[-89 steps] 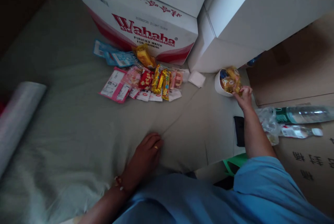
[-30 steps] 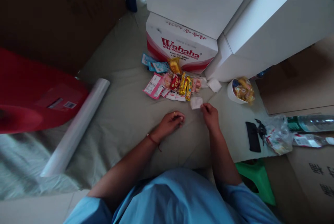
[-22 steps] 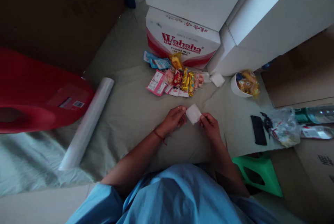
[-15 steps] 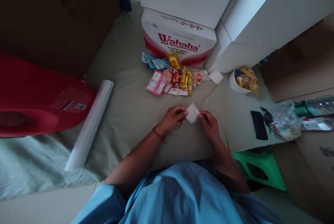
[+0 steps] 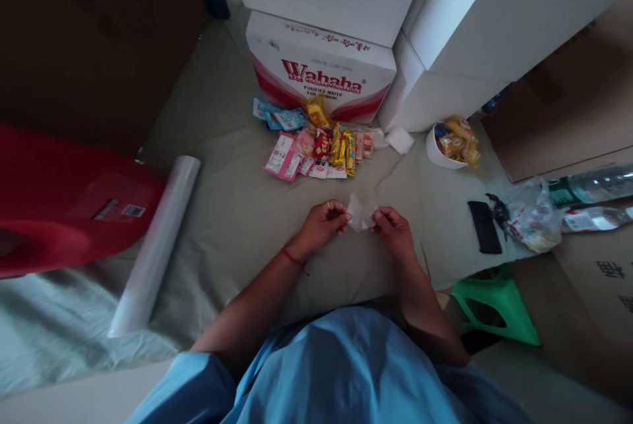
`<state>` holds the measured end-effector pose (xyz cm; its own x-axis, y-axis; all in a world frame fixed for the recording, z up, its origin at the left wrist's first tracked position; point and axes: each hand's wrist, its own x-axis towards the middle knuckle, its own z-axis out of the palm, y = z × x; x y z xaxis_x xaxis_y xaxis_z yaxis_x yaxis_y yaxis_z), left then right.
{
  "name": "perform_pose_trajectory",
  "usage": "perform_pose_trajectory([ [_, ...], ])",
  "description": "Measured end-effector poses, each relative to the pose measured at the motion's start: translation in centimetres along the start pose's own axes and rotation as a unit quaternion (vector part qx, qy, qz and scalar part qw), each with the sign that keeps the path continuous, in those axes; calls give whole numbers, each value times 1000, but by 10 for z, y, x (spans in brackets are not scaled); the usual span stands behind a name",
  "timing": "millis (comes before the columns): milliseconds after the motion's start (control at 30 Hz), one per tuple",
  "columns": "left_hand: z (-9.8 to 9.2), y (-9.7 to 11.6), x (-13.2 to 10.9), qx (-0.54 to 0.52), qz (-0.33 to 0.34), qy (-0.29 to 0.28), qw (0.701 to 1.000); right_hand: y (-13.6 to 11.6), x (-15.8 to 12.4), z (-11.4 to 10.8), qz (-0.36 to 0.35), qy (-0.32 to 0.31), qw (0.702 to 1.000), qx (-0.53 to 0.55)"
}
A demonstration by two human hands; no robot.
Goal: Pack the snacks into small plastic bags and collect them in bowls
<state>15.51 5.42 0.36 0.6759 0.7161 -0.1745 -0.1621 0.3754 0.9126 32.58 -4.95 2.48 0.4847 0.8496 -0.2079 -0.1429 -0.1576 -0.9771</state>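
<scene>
Between my two hands is a small, thin, whitish sheet [image 5: 360, 216], partly see-through; I cannot tell if it is tissue or a plastic bag. My left hand [image 5: 325, 221] pinches its left edge between thumb and fingers. On the other side, my right hand [image 5: 393, 229] pinches its right edge. The middle is spread and rumpled, with its top edge standing up. Beyond the hands lie packaged snacks: yellow-wrapped bars [image 5: 344, 148], a red packet [image 5: 322, 144], pink-and-white packets [image 5: 283, 156] and blue packets [image 5: 279, 115]. Beside them sits a white stack [image 5: 399, 140].
A Wahaba-style water carton [image 5: 321, 74] stands behind the snacks. At right are a white bowl [image 5: 442, 155] of wrapped snacks, a black phone [image 5: 484, 227], a plastic bag [image 5: 535, 216] and bottles [image 5: 601, 185]. A film roll [image 5: 155, 246] and red container [image 5: 74, 200] lie left; a green stool [image 5: 521, 318] stands below right.
The sheet has gone from a flat diamond to a spread, rumpled shape between my fingers. Both hands keep their pinch. The whole view has shifted slightly.
</scene>
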Motion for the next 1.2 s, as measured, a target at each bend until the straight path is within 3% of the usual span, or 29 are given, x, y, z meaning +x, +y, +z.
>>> perform_pose_trajectory([
  [200, -12, 12, 7, -49, 38, 129, 990, -11, 2, -32, 29, 87, 963, 253],
  [333, -14, 17, 5, -69, 68, 138, 986, -31, 2, -39, 28, 71, 962, 263],
  [433, -10, 19, 1, -94, 113, 105, 984, -48, -2, -31, 26, 2, 980, 196],
  [500, -5, 20, -1, -86, 142, 64, 984, -57, -5, -18, 47, -87, 986, 134],
  [600, 2, 16, -3, -53, 170, -33, 984, -66, -8, 7, 107, -229, 966, 61],
  [667, 6, 11, -6, -43, 150, -95, 983, -68, -8, 20, 118, -262, 956, 55],
  [800, 7, 4, -11, -18, 30, -180, 983, -76, 2, 21, 73, -197, 971, 110],
  [900, 3, 7, -13, 11, -42, -237, 971, -85, 14, 1, 17, -101, 983, 153],
  [1000, -1, 15, -14, 35, -55, -282, 957, -93, 28, -23, -13, -38, 983, 181],
  [1100, -1, 18, -14, 7, -25, -265, 964, -94, 43, -43, -21, 6, 978, 209],
  [1200, 1, 15, -14, -54, -8, -203, 978, -89, 51, -58, -25, 49, 969, 240],
])
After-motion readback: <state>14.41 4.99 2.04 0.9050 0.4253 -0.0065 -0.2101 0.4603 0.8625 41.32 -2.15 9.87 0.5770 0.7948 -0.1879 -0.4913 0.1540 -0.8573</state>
